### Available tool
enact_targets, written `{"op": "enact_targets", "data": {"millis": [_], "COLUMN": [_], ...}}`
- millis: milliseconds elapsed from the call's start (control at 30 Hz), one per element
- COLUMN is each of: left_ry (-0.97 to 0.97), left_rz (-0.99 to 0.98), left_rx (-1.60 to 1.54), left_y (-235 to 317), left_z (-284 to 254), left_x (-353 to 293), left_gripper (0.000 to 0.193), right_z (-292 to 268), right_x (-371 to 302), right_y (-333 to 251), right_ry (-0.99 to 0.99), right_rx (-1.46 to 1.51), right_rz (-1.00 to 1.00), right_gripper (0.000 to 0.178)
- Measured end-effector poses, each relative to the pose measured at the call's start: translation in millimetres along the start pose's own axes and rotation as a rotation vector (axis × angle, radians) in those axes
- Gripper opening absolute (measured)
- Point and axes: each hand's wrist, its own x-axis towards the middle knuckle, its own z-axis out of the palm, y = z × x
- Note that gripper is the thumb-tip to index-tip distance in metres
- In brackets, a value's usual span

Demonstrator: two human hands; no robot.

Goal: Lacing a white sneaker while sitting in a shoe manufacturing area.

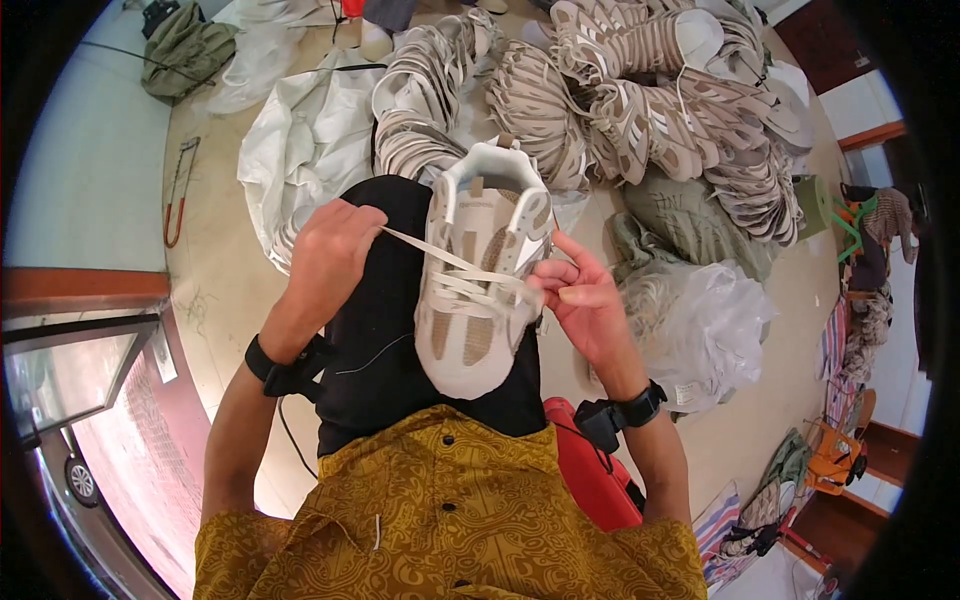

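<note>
A beige and white sneaker upper (468,362) rests on my black-covered lap, its toe toward me and its collar pointing away. My left hand (332,248) is closed left of it, pinching one end of a flat cream shoelace (425,246). That lace runs taut from my fingers to the front eyelets, where it crosses over itself. At the right edge of the upper, the thumb and forefinger of my right hand (588,302) are pinched on the lace, slightly blurred there. The upper eyelets nearer the collar show no lace.
Beyond my knees lie stacked rows of similar uppers (530,95). A white sack (300,150) is at left, a clear plastic bag (710,330) at right beside green sacking (690,220). Something red (590,470) sits by my right hip. A hacksaw (180,195) lies on the floor.
</note>
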Motion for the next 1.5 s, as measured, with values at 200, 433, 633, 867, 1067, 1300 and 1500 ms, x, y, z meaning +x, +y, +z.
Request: {"op": "enact_targets", "data": {"millis": [200,433,633,867,1067,1300,1500], "left_ry": [-0.015,-0.029,-0.039,-0.026,-0.039,-0.039,-0.046], "left_rz": [0.003,0.007,0.019,0.052,0.043,0.045,0.056], "left_rx": [0.030,0.033,0.030,0.037,0.043,0.072,0.079], "left_y": [-8.1,-6.6,0.4,1.3,1.8,-4.9,-17.5], "left_z": [-0.9,-4.7,-6.3,-6.1,-5.8,-8.4,-13.2], "left_x": [-3.4,-3.5,-3.3,-0.6,0.5,-3.0,-11.2], "left_gripper": [0.007,0.007,0.006,0.006,0.007,0.007,0.009], "right_z": [-13.1,19.8,26.9,33.8,35.7,26.8,24.1], "right_x": [1.2,3.8,0.3,-4.5,4.9,18.5,25.2], "right_y": [-0.6,8.1,-7.6,-6.9,-12.0,-17.7,-19.0], "right_ry": [0.195,0.183,-0.066,-0.317,-0.371,-0.267,-0.243], "right_rx": [-0.575,-1.508,-1.602,-1.957,-1.539,-1.249,-1.334], "right_rz": [-0.066,-0.360,-0.731,-0.857,-0.732,-0.338,-0.320], "right_gripper": [0.064,0.054,0.037,0.014,0.011,0.008,0.010]}}
